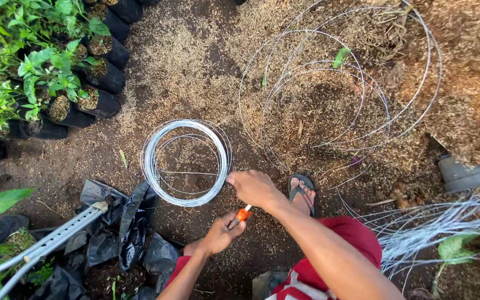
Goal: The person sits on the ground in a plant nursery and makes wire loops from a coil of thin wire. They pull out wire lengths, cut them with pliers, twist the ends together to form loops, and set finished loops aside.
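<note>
Silvery steel wire wound into a tight round coil [185, 162] lies flat on dark soil scattered with dry husks, just left of centre. From the coil's right edge a single strand runs toward the person's right hand [255, 188], whose fingers pinch the wire end at the coil's rim. The left hand [219, 233], below it, is closed around orange-handled pliers [241, 215]; the tool's long axis slants from lower left to upper right, and its nose points up toward the right hand. A foot in a grey flip-flop sandal [303, 193] rests just right of the hands, above a red trouser knee [356, 239]. Larger, looser hoops of thin wire [329, 83] sprawl across the ground at upper right, and a bundle of cut straight wire lengths [429, 225] lies at lower right. Black nursery bags holding green seedlings [84, 72] line the upper left. Crumpled empty black plastic bags [129, 228] and a perforated grey metal bar [56, 239] sit at lower left.
</note>
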